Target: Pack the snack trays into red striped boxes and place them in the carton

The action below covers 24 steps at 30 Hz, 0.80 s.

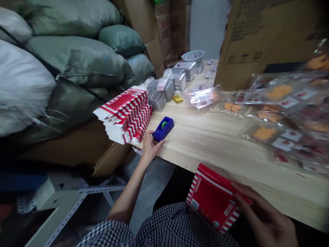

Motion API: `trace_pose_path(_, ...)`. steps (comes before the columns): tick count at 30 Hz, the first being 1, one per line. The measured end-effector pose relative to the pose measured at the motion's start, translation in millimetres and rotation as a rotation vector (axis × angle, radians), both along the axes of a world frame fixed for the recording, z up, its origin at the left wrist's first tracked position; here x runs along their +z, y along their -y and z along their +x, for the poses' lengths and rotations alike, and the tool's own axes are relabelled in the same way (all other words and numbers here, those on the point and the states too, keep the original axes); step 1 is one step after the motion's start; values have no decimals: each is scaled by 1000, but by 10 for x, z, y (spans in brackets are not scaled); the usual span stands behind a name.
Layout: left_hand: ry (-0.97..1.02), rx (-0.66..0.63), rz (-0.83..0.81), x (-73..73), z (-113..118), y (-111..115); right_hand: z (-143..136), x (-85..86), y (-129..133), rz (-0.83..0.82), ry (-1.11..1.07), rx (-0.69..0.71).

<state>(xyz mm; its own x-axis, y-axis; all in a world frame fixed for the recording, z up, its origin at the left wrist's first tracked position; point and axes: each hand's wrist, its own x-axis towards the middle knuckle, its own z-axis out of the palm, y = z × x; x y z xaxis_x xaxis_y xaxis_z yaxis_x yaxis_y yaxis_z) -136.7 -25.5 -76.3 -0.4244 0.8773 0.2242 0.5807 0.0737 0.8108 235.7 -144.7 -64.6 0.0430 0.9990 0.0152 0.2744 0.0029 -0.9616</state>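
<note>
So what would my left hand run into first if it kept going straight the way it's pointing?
Your left hand would meet the blue tape dispenser first. Its near end is right at your fingertips, perhaps already touching; the blur and single view leave that contact unclear.

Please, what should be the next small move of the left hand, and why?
Probably, the left hand should draw a short strip from the blue tape dispenser: its fingers are already at the near end, while the right hand holds the red box. Whether tape is already pinched is unclear.
</note>
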Motion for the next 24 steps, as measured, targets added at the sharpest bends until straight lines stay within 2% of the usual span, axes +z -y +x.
trace_pose_path(2,76,-22,-101,-62,-152,-124,-84,-23,-12,-14,-30,25)
trace_pose_path(4,144,-46,-153,-53,-232,-255,-142,-31,-33,-5,-45,45)
trace_pose_path(7,249,-102,-217,35,-324,-413,-126,-76,-34,-7,-53,47)
trace_pose_path(10,374,-138,-280,129,-401,-477,-44,-155,5,-53,-59,70)
trace_pose_path(14,514,-114,-279,217,-418,-442,-16,-229,57,-81,-46,116)
trace_pose_path(17,610,-95,-239,230,-401,-356,-53,-257,71,-100,-41,132)
trace_pose_path(20,677,-68,-181,150,-381,-233,-79,-274,60,-127,-47,134)
trace_pose_path(24,661,-12,-110,-50,-354,-108,-150,-213,33,-129,-60,84)
